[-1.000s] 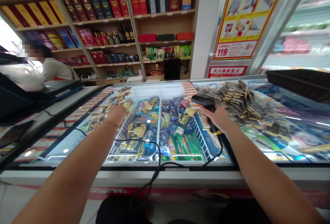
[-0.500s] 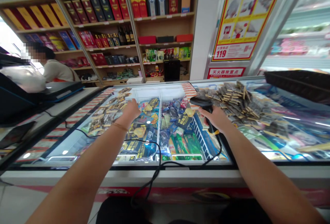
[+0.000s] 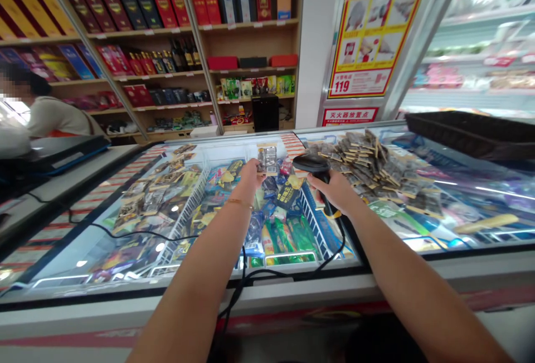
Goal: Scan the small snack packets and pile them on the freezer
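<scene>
My left hand [image 3: 249,174] is closed on a small snack packet [image 3: 267,160], holding it up above the glass-topped chest freezer, with a barcode on its side towards me. My right hand [image 3: 336,189] is wrapped round the grip of a black barcode scanner [image 3: 312,164], whose head points left at the packet, a short gap away. From the scanner a black cable [image 3: 246,277] droops over the freezer's front edge. Similar packets [image 3: 156,198] lie scattered on the glass to the left, and a larger heap of packets [image 3: 370,159] lies to the right.
Under the glass, white wire baskets [image 3: 314,223] hold bagged frozen goods [image 3: 288,235]. At the right stands a dark brown tray [image 3: 468,131]. A person [image 3: 54,112] is at the far left beside a counter [image 3: 121,154]. Shelves of boxes [image 3: 251,24] line the back wall.
My left hand has moved right, towards the scanner, and a packet now shows in it. The right hand keeps hold of the scanner. The view has shifted slightly right.
</scene>
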`<state>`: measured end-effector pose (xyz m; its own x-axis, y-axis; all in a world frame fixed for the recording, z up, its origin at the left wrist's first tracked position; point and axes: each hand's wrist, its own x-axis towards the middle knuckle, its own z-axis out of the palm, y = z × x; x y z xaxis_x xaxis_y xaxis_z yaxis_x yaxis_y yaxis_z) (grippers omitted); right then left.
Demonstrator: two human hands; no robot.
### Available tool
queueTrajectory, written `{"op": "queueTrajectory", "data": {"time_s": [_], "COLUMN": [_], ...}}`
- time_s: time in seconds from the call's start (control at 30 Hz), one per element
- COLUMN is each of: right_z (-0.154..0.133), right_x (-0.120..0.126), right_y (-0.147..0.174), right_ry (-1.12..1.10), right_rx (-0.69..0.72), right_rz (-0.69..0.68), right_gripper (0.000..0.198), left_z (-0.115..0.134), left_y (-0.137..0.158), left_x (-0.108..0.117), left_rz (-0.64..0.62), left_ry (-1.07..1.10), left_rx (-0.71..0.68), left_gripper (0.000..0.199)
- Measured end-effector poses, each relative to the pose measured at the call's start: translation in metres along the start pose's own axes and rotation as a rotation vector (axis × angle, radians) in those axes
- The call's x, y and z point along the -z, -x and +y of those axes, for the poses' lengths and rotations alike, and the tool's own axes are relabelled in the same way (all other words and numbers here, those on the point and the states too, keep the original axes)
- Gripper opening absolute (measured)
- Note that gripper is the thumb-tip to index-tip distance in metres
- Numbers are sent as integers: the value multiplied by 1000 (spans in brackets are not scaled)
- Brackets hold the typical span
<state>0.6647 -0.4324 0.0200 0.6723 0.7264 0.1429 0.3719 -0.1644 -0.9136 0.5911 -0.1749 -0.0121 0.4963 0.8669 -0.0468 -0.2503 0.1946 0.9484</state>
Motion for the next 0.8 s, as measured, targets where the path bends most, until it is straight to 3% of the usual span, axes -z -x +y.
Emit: {"op": "queueTrajectory", "data": {"time_s": [0.1,0.23,0.47,0.8], "right_z": [-1,-8,-13,-10], "right_x": [0,0,-2,-4], "right_y": [1,5,8,7], "right_ry": [-1,23,138,177], "right_rx": [1,17,6,12], "right_rz": [4,-14,-47,-89], "right_gripper": [34,29,26,28], "left_z": [-6,-14,-15,-15], "left_y": [11,23,30,40], "left_x": [-13,-11,-11,-20], "left_rz": [-3,-47,-124,-147], "left_ry": [247,249,241,224], "left_rx": [155,73,-125,-109], "left_gripper": [17,10,24,25]}}
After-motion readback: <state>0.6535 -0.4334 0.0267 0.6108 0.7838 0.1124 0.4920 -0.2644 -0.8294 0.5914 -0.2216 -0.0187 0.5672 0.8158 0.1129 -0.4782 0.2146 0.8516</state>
